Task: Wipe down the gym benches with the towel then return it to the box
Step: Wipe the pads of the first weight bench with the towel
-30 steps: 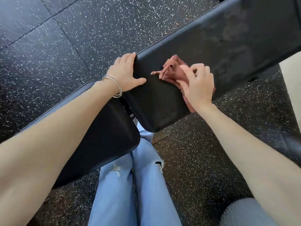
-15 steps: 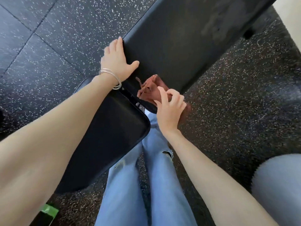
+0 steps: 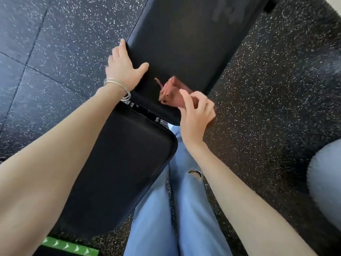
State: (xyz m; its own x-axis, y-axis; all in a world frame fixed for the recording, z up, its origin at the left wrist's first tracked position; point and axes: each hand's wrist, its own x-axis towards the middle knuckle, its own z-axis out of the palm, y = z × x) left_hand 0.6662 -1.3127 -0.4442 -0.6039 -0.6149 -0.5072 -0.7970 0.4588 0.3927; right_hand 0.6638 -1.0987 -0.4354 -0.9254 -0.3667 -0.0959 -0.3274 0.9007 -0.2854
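A black padded gym bench has a long back pad [image 3: 184, 39] reaching away from me and a seat pad [image 3: 118, 163] nearer my legs. My left hand [image 3: 123, 69] rests on the back pad's left edge, fingers over the side and thumb on top. A crumpled reddish-brown towel [image 3: 170, 93] lies on the near right corner of the back pad. My right hand [image 3: 195, 113] holds the towel there with curled fingers. Wet streaks [image 3: 228, 12] show on the far part of the pad. The box is not in view.
Black speckled rubber floor tiles [image 3: 55, 43] surround the bench. My legs in light blue jeans [image 3: 175, 209] stand below the seat pad's right side. A green-striped object [image 3: 70, 246] sits at the bottom left. A metal hinge gap [image 3: 147, 113] separates the two pads.
My right hand has dragged the towel down the back pad to its near right corner. My left hand has stayed gripping the pad's left edge. The view has turned toward the bench's length.
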